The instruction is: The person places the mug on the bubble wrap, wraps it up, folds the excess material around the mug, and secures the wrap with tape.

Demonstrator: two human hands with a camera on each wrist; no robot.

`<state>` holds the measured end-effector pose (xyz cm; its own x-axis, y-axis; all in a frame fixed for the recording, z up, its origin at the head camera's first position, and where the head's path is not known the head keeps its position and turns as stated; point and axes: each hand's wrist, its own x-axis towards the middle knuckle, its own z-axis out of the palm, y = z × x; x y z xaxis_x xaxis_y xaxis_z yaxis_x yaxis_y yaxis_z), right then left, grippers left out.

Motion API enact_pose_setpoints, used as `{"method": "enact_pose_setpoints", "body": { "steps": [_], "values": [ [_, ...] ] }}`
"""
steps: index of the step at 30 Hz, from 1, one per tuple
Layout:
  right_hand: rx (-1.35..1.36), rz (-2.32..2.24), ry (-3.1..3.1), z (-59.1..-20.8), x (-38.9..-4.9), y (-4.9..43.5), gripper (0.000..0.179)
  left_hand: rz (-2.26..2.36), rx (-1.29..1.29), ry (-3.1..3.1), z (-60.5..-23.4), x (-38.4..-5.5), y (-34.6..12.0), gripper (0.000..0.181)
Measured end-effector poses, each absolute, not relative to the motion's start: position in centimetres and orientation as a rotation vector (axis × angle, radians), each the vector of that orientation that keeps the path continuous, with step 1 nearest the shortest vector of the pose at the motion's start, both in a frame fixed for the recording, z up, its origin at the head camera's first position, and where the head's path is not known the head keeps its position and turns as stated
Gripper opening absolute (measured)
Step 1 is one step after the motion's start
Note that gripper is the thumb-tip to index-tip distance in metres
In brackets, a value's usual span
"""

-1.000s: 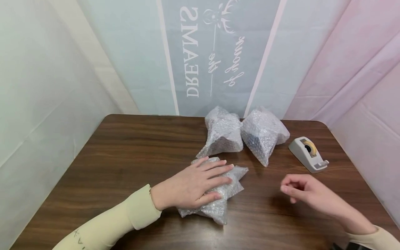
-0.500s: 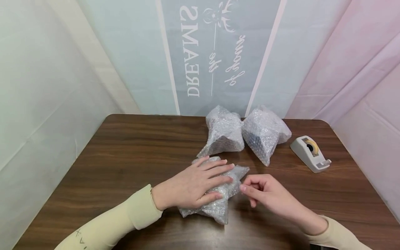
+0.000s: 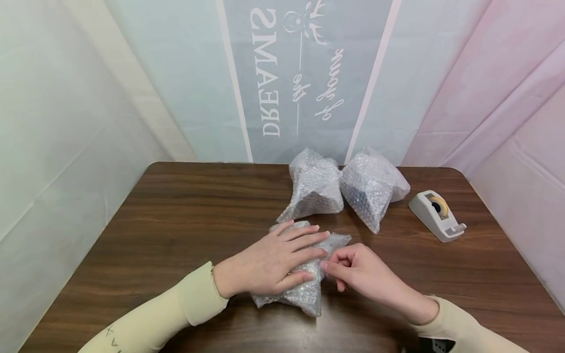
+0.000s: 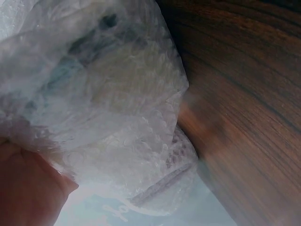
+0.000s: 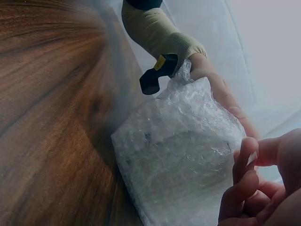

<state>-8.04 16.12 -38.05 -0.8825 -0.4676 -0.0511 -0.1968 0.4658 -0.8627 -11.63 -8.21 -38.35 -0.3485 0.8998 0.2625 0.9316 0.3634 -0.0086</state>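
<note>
My left hand (image 3: pixel 271 262) lies flat with fingers spread on a bubble-wrapped package (image 3: pixel 304 296), pressing its top against the wooden table. Beneath the left hand, much of the package is hidden; its crumpled clear wrap (image 4: pixel 127 94) fills most of the left wrist view. At the package's right side, my right hand (image 3: pixel 364 274) has thumb and index finger pinched together. A small pale sliver (image 5: pixel 252 158), which looks like a piece of tape, shows between those fingertips in the right wrist view. These fingertips are right at the wrap, close to the left hand's fingers.
Two more bubble-wrapped packages, one on the left (image 3: pixel 315 184) and one on the right (image 3: pixel 372 186), stand behind at the table's far edge. A white tape dispenser (image 3: pixel 434 215) sits at the right. Fabric with lettering (image 3: pixel 269 73) hangs behind the table (image 3: pixel 190 206).
My right hand has moved left from near the tape dispenser to the package's right side, fingers still pinched. The left hand has stayed on the package.
</note>
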Motion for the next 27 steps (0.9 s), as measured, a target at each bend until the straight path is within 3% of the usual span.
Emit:
{"method": "enact_pose_setpoints", "body": {
  "steps": [15, 27],
  "values": [
    [-0.524, -1.355, 2.251, -39.1, -8.8, 17.0, 0.045, -0.22, -1.639, -2.41, -38.3, -11.6, -8.4, 0.052],
    [-0.818, -1.556, 1.958, -40.9, -8.7, 18.4, 0.021, -0.223, -1.649, -2.401, -38.4, -11.7, -8.4, 0.05]
  ]
}}
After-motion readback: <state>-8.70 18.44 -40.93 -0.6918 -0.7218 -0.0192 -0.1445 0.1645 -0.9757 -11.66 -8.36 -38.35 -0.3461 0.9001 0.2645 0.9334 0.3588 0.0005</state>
